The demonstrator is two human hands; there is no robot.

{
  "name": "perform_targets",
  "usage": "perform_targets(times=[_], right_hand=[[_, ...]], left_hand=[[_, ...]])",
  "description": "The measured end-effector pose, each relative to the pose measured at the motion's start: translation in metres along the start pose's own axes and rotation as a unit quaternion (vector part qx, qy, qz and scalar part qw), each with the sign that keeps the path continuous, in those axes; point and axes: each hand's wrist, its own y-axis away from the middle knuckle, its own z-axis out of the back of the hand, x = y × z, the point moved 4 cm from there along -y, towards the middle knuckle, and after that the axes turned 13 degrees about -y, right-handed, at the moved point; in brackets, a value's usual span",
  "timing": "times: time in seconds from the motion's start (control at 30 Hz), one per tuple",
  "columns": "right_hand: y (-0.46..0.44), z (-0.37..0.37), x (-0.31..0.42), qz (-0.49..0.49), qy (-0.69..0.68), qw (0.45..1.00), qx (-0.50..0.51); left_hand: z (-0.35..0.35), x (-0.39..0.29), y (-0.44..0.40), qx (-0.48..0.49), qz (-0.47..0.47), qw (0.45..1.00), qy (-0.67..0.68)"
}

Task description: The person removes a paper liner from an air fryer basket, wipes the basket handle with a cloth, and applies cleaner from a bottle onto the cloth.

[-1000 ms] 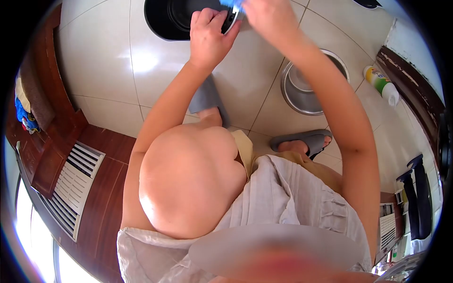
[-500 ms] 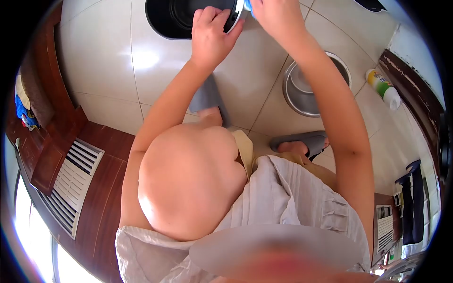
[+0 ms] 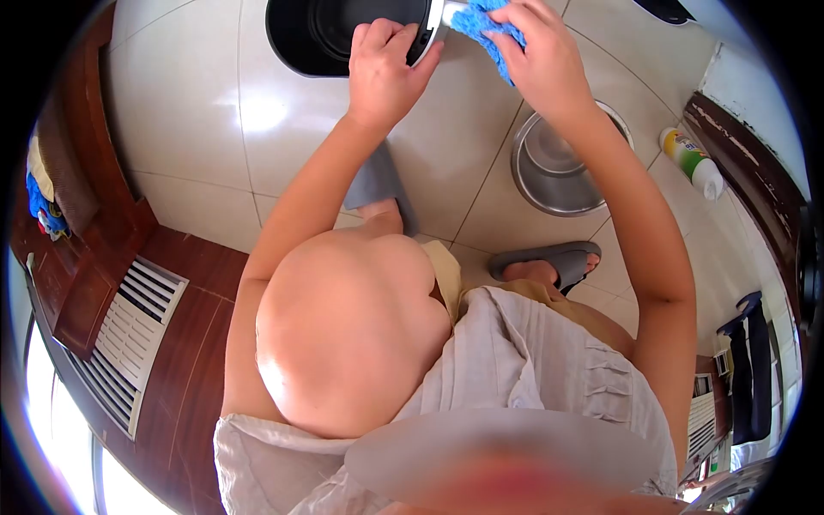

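A black, deep container with a white front, which looks like an air fryer basket point(image 3: 292, 47), is at the top of the head view, its far part cut off by the frame. My left hand point(image 3: 380, 77) is closed on its white-edged right side, fingers over the rim and thumb on the outside. A white handle-like piece point(image 3: 451, 12) juts out to the right. My right hand point(image 3: 549, 73) grips a crumpled blue cloth point(image 3: 485, 27), whose left end touches that white piece.
On the tiled floor point(image 3: 318, 120) a round metal basin point(image 3: 530, 184) stands below my right forearm. A green and white bottle point(image 3: 691, 161) lies by the wall at right. My slippered feet point(image 3: 558, 262) are beneath me. Dark wooden furniture point(image 3: 193, 300) lines the left.
My right hand has moved right and slightly down with the blue cloth, which shows more fully. My left hand keeps its hold on the basket.
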Motion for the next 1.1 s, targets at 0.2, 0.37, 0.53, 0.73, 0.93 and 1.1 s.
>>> perform_targets(times=[0.2, 0.37, 0.53, 0.73, 0.93, 1.1], right_hand=[[-0.038, -0.029, -0.048, -0.134, -0.074, 0.988, 0.001], [-0.051, -0.027, -0.098, -0.260, -0.046, 0.958, 0.112], [-0.022, -0.016, -0.045, -0.295, -0.165, 0.940, 0.042], [-0.008, -0.022, -0.032, -0.125, -0.196, 0.968, -0.089], [-0.013, -0.066, -0.107, -0.273, -0.272, 0.912, -0.141], [0.015, -0.079, -0.156, -0.289, -0.113, 0.927, -0.209]], left_hand=[[-0.005, 0.001, 0.002, 0.013, 0.002, 1.000, 0.007], [0.000, -0.004, -0.001, 0.024, 0.005, 1.000, -0.007], [-0.001, -0.003, -0.003, 0.032, 0.014, 0.999, -0.009], [-0.001, -0.004, -0.002, 0.039, 0.015, 0.999, -0.010], [-0.002, -0.004, -0.002, 0.044, 0.023, 0.999, 0.011], [0.006, -0.007, -0.005, 0.093, 0.088, 0.991, 0.035]])
